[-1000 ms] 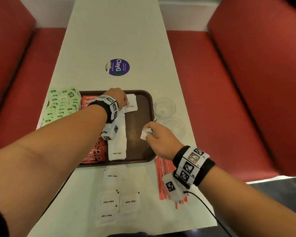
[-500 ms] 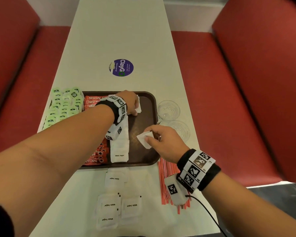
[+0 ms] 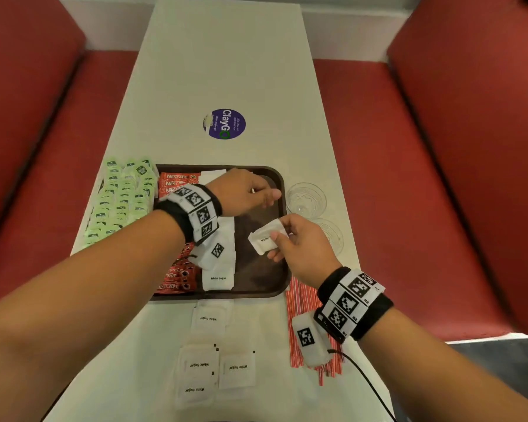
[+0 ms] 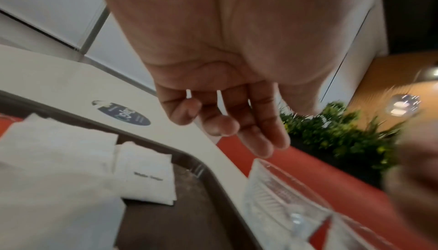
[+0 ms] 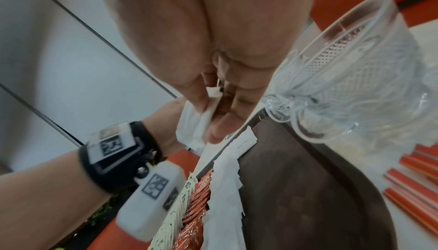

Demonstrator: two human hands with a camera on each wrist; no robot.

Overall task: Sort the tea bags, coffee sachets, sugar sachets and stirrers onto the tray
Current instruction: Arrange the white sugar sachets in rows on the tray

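Since a second ago, the left hand (image 3: 241,191) has been lifted off the far sugar sachets and now hovers empty over the tray (image 3: 279,190), fingers loosely extended. Tray-wise, tea bags (image 3: 119,199) are lined up at its left edge, coffee sachets (image 3: 177,181) just inside, then a white sugar row (image 3: 218,269). More sugar (image 3: 208,363) is left on the table below the tray, stirrers (image 3: 299,315) at its right corner. One sugar sachet (image 3: 265,239) is pinched by the right hand (image 3: 299,245) above the tray's bare right half; probably best laid flat against the existing sugar row, edges squared.
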